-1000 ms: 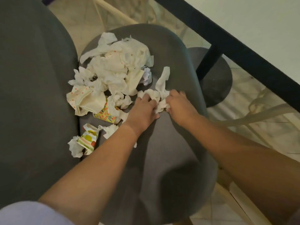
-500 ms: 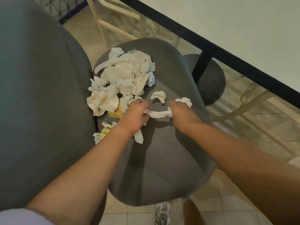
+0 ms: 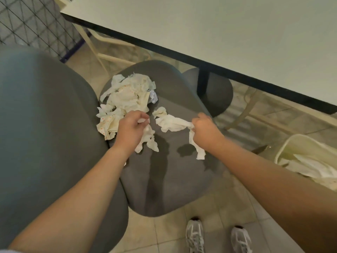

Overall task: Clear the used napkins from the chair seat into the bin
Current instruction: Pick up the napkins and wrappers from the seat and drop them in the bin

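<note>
No legible writing or brand marks anywhere; only small red-orange dots printed on the dotted napkin [image 3: 107, 125] at the near left edge of the pile.

Heaped on the far left part of the grey chair seat [image 3: 169, 189], against the chair back [image 3: 42, 136]: a pile of crumpled napkins [image 3: 127, 95], thin, creased, off-white paper, with one bluish-white wad [image 3: 153, 96] at its right edge. Just beside the pile, alone on the upholstery, a small loose crumpled scrap [image 3: 160, 111].

Left hand [image 3: 131, 127] with fingers curled, gripping a twisted napkin [image 3: 148, 141] that hangs below the palm, ragged and limp. Right hand [image 3: 205, 129] also curled, pinching a long wrinkled napkin [image 3: 173, 123] stretched out to its left, with a narrow strip [image 3: 197, 148] dangling beneath the wrist.

Seat fabric matte, felt-like, rounded at the corners. At right, low on the tiled floor [image 3: 164, 232], a pale plastic bin [image 3: 290, 145] with a slatted wall, holding pale paper already. Above, a white table top [image 3: 218, 30] with black edge. Wire mesh panel [image 3: 32, 24] far left. Two grey-white sneakers [image 3: 195, 236] at the bottom.
</note>
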